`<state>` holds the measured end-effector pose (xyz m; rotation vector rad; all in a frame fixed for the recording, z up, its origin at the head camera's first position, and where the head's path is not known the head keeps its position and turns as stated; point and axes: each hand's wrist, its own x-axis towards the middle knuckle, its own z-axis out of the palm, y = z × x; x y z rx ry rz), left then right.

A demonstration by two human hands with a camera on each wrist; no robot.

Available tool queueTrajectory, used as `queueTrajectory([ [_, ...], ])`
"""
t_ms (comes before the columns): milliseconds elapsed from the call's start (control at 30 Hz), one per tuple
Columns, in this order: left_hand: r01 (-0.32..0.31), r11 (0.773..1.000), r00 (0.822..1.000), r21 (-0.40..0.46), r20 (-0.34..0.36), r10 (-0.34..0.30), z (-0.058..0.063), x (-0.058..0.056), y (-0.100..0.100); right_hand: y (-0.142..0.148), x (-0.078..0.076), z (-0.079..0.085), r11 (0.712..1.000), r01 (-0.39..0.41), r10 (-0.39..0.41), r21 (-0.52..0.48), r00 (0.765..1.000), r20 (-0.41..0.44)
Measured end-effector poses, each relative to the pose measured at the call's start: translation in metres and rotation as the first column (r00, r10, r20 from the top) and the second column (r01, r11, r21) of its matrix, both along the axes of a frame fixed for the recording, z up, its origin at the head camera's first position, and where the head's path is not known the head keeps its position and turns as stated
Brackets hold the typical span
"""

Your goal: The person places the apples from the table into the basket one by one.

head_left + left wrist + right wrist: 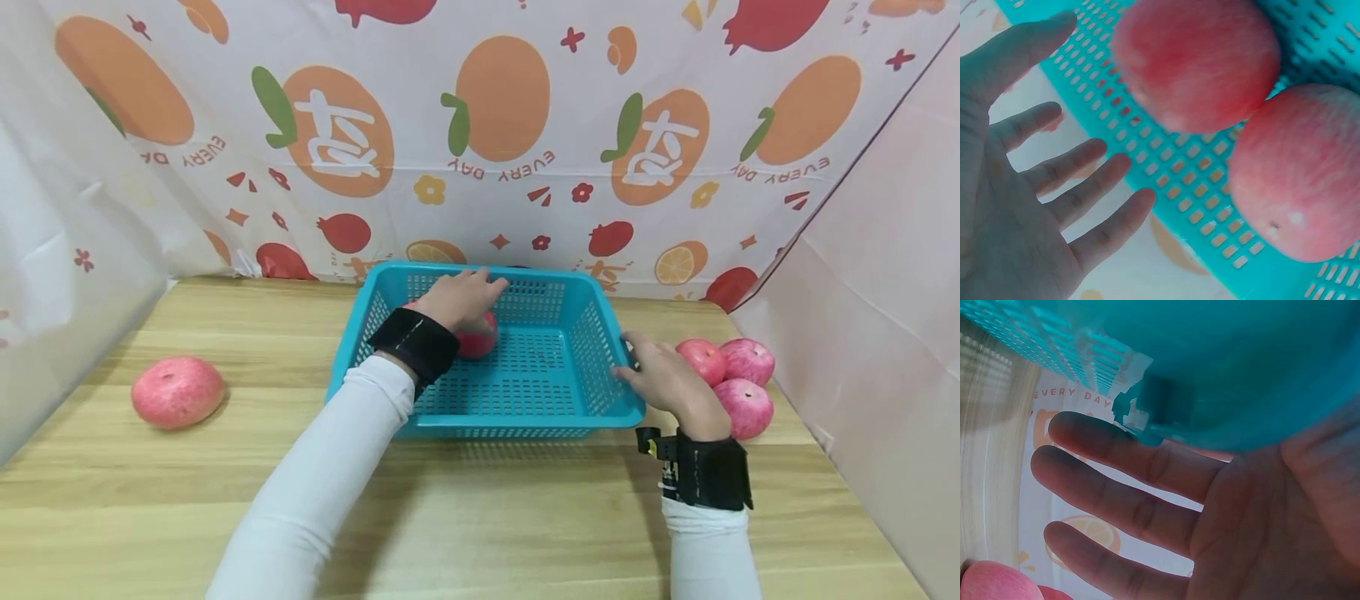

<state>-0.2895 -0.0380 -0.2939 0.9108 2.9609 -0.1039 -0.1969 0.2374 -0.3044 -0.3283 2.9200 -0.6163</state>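
Head view: a fruit-printed cloth (502, 208) hangs upright behind the blue basket (517, 422), and a wooden table (510, 525) spreads beneath the basket and out to both its sides. The basket is rectangular, with slotted walls, a slotted floor and a smooth rim. White sleeves (315, 492) reach toward the basket from its near side. The left hand (463, 302) is over the left half of the basket, its grip released; the left wrist view shows the fingers straight and spread, apart from the fruit. The right hand (663, 375) touches the basket's right rim. Three of its fingers extend straight outside the wall, but the rim hides the thumb and forefinger in the right wrist view, so I cannot tell whether they grasp it. A lone apple (177, 392) rests on the table, well to the left of the basket. Three apples (742, 407) cluster to the right of the basket, just past the right hand. Inside the basket's left part lie a deep red apple (1197, 62) and a paler apple (1304, 175), side by side. A small black fitting (649, 442) at the right wrist is near the basket's near right corner.
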Motion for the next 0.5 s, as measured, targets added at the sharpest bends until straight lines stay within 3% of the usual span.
queueTrajectory([
  [200, -0.023, 0.999, 1.0, 0.032, -0.012, 0.024, 0.013, 0.005, -0.006, 0.0, 0.0, -0.001, 1.0, -0.007, 0.007, 0.006, 1.0, -0.018],
  [500, -0.037, 0.998, 0.999, 0.047, -0.02, 0.038, 0.021, 0.008, -0.016, 0.0, 0.001, 0.0, 1.0, 0.009, -0.009, 0.007, 1.0, 0.003],
])
